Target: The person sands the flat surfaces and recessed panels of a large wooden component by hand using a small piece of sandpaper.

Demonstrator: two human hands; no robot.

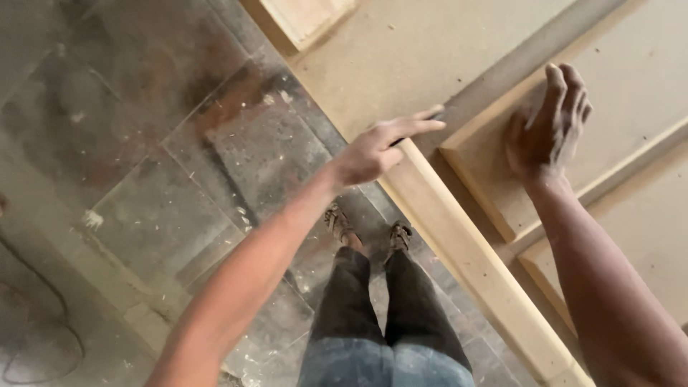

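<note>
A dusty right hand [548,125] rests open on a raised panel [494,172]. The left hand [380,147], fingers extended, grasps nothing at the board's edge [459,244]. Flat, even palm pressure likely suits this surface best.

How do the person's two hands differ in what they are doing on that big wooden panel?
The left hand reaches flat along the panel's outer frame edge, fingers stretched out; the right hand is raised over the raised inner panel, fingers curled upward. The left shows its back, the right its dusty palm. Both are bare and hold nothing.

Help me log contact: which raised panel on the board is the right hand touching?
The upper raised panel: the right hand rests on its top corner. The lower panel lies apart, beside the forearm.
</note>
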